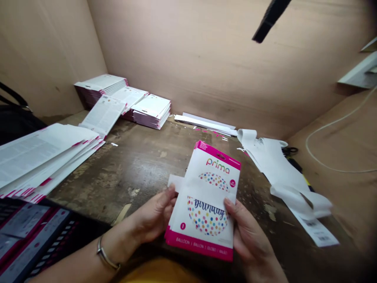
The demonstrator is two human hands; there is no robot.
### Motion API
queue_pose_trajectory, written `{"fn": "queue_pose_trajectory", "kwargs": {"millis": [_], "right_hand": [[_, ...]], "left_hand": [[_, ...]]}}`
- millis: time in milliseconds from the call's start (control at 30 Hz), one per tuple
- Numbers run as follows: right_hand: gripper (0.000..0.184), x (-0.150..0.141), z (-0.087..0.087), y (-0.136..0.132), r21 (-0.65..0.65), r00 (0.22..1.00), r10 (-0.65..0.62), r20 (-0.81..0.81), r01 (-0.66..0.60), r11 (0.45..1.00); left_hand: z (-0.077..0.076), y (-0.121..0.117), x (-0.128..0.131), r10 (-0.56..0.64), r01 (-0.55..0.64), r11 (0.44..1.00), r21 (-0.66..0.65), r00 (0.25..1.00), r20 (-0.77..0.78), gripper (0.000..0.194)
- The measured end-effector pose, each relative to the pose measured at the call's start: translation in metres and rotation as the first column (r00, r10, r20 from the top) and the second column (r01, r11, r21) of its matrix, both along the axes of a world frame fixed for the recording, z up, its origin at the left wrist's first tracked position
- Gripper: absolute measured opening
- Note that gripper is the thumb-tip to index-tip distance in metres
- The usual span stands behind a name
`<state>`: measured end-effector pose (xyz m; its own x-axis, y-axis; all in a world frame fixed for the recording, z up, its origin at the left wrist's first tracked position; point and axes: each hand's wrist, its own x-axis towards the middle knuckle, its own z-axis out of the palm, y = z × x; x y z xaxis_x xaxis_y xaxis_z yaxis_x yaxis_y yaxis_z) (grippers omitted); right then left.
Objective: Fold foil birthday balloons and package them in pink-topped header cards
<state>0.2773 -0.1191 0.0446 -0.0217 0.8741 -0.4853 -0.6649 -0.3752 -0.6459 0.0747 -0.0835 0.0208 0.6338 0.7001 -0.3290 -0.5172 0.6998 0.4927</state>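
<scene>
Gripping balloon packets [207, 224] two-handed, above the near side of the table [141, 153].
My left hand [157, 212] pinches a white strip [203, 190] (it crosses the printed face); my right hand [249, 228] clasps their right edge. Table's right: curling label strip [290, 173]; its far left: stacked packets [151, 114].

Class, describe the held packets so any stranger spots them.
Find the brown table. At its near side, between left hand and right hand, are the packets. Unlike the white-topped piles, their front shows a dotted balloon crossed by a white strip.

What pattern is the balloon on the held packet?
The printed balloon has multicoloured dots on white, best seen in the head view.
</scene>
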Motion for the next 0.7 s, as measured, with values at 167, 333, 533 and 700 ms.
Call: {"fn": "queue_pose_trajectory", "kwargs": {"millis": [167,333,533,700], "right_hand": [[0.057,-0.005,-0.011,0.001,-0.069,1.000,0.018,-0.011,-0.018,0.997],[0.050,-0.010,-0.025,0.009,-0.085,0.998,0.049,0.036,-0.046,0.995],[0.043,-0.014,-0.029,0.015,-0.073,0.991,0.053,0.120,-0.044,0.996],[0.044,-0.015,-0.031,0.015,-0.069,0.994,0.021,0.108,-0.014,0.997]], "left_hand": [[-0.004,0.003,0.009,0.293,-0.303,0.953,-0.024,0.936,-0.196,0.025],[-0.015,0.012,0.001,0.378,-0.341,0.926,0.165,0.818,-0.433,0.016],[-0.018,0.023,-0.007,0.428,-0.113,0.877,0.468,0.627,-0.651,0.024],[-0.012,0.028,-0.005,0.694,0.316,0.606,0.730,0.240,-0.679,0.030]]}}
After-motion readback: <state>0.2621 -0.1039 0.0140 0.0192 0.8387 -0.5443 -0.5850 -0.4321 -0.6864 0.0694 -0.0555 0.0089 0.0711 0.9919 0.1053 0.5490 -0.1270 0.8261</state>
